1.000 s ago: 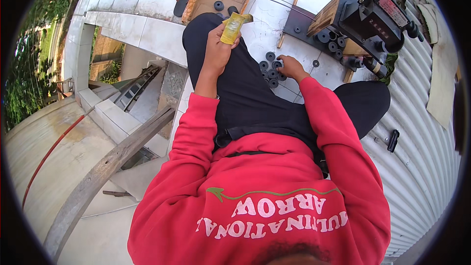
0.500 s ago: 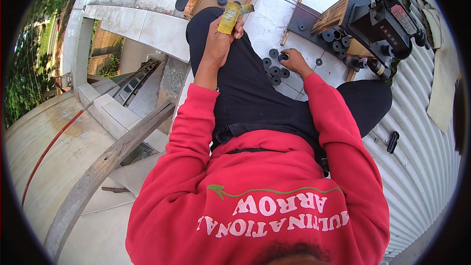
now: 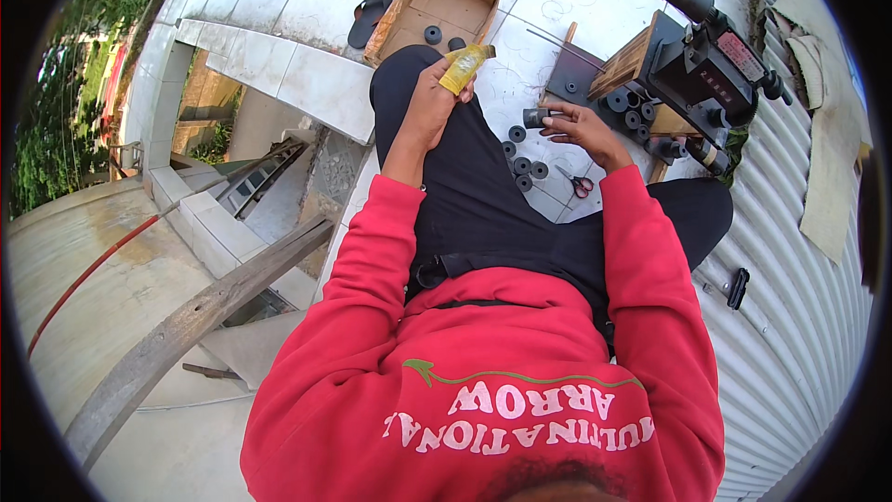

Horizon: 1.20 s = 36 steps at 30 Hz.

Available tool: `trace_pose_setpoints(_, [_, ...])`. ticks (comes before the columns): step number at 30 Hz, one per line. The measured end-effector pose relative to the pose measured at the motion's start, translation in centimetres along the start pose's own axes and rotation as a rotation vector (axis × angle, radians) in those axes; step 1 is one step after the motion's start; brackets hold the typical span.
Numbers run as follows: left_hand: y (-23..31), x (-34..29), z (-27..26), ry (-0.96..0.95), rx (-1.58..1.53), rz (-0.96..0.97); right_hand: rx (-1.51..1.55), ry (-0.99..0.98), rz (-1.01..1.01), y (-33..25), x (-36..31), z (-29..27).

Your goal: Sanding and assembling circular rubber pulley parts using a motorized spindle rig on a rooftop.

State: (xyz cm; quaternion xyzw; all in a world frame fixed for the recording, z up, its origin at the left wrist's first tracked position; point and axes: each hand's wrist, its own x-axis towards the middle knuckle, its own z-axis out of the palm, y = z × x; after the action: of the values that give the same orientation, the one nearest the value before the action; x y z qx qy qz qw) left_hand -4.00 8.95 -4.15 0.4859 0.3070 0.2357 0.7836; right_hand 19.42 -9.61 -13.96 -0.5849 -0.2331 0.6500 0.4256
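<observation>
In my left hand [image 3: 430, 104], above my left knee, is a yellow tape-wrapped piece [image 3: 462, 72] with a darker tab at its far end; my fingers are closed round it. My right hand [image 3: 583, 133] pinches a short black cylinder [image 3: 536, 118] by its end, over the tiled floor. Just below it lie several black round pieces with holes [image 3: 522, 165] in a loose cluster. Scissors [image 3: 582, 186] with dark reddish handles rest on the tiles nearer me, partly beneath my right wrist in view.
An open cardboard box [image 3: 437, 5] holding black round pieces stands beyond my left knee, beside dark footwear [image 3: 373, 14]. At far right is a black machine [image 3: 701, 74] with wooden boards, more black pieces beneath it. Corrugated sheeting [image 3: 790, 316] lies right; a ledge drops off left.
My right hand has lifted from the cluster with the black cylinder, uncovering the scissors. My left hand has moved slightly right and down, and the yellow piece is turned.
</observation>
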Motion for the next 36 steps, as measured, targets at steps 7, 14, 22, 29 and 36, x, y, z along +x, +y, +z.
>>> trace_pose_setpoints(7, [-0.9,-1.7,2.2,-0.297,0.454,-0.033,0.311,0.018,-0.227,-4.8,-7.3,3.1])
trace_pose_setpoints(14, [-2.6,-2.7,4.0,-0.314,0.404,-0.062,0.424,0.009,-0.308,-4.4,-10.0,5.8])
trace_pose_setpoints(22, [-2.7,-3.2,2.5,-0.214,0.701,0.088,-0.053,0.491,-0.699,-1.8,-8.2,9.2])
trace_pose_setpoints(29, [-3.5,-2.5,0.5,-0.263,0.64,-0.044,-0.075,0.69,-0.682,0.5,-6.0,11.4])
trace_pose_setpoints(36, [-2.8,-2.6,1.0,-0.183,0.59,-0.092,0.116,0.709,-0.69,0.2,-5.0,12.0])
